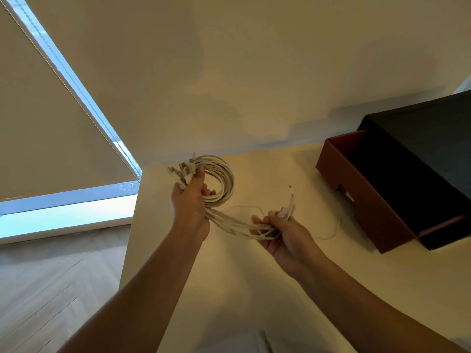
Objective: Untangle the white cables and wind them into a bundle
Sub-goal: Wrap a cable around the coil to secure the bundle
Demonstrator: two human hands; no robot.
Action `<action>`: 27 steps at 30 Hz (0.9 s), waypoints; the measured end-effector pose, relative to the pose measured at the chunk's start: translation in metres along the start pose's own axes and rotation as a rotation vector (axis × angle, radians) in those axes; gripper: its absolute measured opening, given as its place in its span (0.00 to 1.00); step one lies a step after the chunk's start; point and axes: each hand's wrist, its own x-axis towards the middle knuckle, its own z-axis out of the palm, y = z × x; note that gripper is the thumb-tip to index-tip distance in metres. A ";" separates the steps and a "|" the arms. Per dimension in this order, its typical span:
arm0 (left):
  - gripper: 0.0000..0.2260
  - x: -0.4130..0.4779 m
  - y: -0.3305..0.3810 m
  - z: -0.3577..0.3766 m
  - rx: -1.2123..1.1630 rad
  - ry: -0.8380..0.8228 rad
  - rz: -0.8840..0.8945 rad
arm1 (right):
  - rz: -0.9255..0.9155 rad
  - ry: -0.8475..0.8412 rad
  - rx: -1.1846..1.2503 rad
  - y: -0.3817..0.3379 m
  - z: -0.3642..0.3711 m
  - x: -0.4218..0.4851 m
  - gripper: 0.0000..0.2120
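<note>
Gripping the coil of thin white cables [227,180], the left hand [190,202] must hold firm while the right hand [285,238], clutching the loose tails [287,212], wraps them snugly.

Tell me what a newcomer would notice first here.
First the white cables, wound into a loop at the middle, gripped by the left hand with their plugs sticking out above it. The loose strands run down to the right hand, which holds their other ends over the pale table. At the right stands a brown and black box.
</note>
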 end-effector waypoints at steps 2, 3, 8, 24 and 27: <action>0.07 -0.008 0.000 0.002 0.026 -0.103 -0.127 | -0.076 0.050 0.035 -0.014 0.003 0.009 0.05; 0.08 -0.014 -0.001 0.004 0.046 -0.155 -0.180 | -0.103 0.077 0.006 -0.022 0.006 0.012 0.05; 0.10 -0.040 -0.002 0.013 0.233 -0.425 -0.350 | -0.054 0.101 -0.308 -0.037 0.020 0.023 0.26; 0.06 -0.043 0.007 0.002 0.433 -0.677 -0.400 | -0.117 -0.113 -0.487 -0.047 0.022 0.016 0.12; 0.04 -0.043 0.008 -0.001 0.560 -0.729 -0.364 | -0.107 -0.214 -0.518 -0.049 0.022 0.011 0.10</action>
